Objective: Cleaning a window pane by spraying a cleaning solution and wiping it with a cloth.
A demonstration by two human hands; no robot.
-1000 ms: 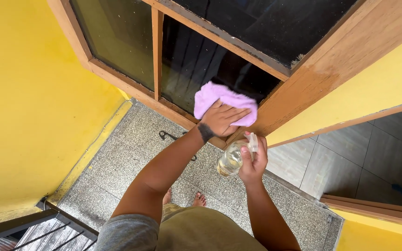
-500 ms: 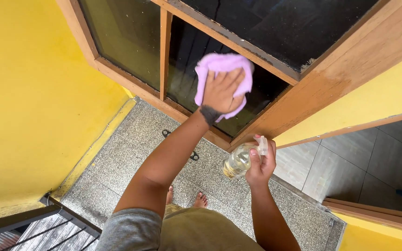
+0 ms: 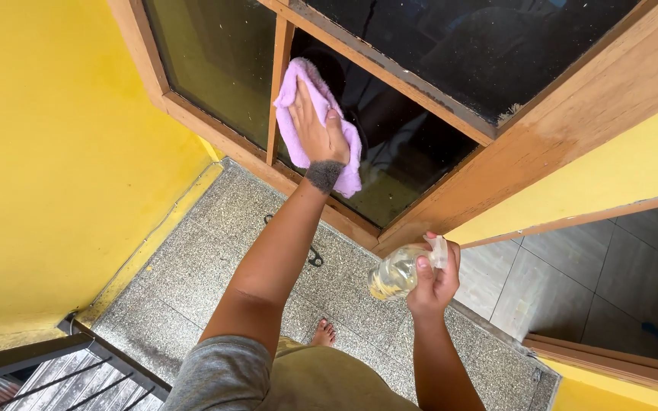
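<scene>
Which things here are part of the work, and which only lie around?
In use: left hand pressing soft purple cloth on dark window glass; right hand holding clear plastic spray bottle.
Lying about: black metal hook on speckled grey floor; grey metal railing.

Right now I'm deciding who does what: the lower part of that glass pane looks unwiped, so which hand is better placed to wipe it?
Probably the left hand: it presses the purple cloth flat on the glass pane, just above that part. The right hand is off the glass, wrapped around the spray bottle.
</scene>
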